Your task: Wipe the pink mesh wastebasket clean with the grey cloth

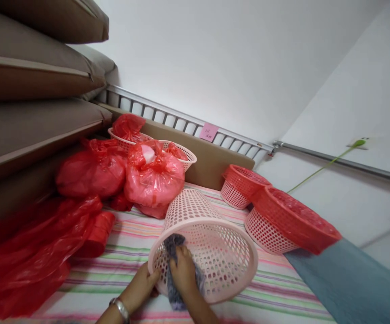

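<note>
A pale pink perforated plastic basket (211, 211) lies on its side on a striped sheet (127, 265), its wide mouth facing me. My left hand (144, 283), with a silver bracelet at the wrist, grips the left part of the rim. Inside the mouth, my right hand (183, 270) is closed on a dark grey cloth (174, 288), pressed against the basket's inner left wall. Part of the cloth hangs out over the rim. The fingertips of my right hand are partly hidden by the cloth.
Full red plastic bags (156, 180) sit behind at left, near more baskets. A red bag roll (100, 229) lies at left. Two baskets lined with red bags (275, 220) stand at right by a blue-grey cloth (346, 279). Stacked cushions (36, 126) rise at left; a metal railing (168, 114) runs behind.
</note>
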`<state>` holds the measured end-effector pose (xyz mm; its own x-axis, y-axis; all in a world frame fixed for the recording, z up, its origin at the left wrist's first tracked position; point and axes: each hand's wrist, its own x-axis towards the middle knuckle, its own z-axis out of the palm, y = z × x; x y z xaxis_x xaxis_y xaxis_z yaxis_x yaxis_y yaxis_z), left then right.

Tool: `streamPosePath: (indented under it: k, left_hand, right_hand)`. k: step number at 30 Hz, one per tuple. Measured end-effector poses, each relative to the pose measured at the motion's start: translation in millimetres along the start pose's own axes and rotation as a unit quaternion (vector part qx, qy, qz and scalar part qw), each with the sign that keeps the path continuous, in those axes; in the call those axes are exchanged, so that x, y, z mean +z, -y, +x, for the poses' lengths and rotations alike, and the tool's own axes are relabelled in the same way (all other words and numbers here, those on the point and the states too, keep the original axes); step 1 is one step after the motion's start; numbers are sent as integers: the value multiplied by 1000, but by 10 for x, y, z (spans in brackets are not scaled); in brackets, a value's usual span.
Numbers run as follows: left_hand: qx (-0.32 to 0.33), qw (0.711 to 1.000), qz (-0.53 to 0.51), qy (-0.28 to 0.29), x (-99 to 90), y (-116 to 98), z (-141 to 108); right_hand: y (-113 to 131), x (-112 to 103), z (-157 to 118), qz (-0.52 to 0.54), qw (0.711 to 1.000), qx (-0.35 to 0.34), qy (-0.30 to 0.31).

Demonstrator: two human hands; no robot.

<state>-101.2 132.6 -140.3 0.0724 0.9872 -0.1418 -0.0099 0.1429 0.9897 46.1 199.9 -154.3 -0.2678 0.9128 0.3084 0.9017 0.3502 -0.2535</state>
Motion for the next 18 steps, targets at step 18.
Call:
streamPosePath:
  k: [18]
  left_hand:
    - [-29, 999, -27, -14, 48, 86, 1]
  right_hand:
    - [12, 130, 658, 28, 997, 62, -31]
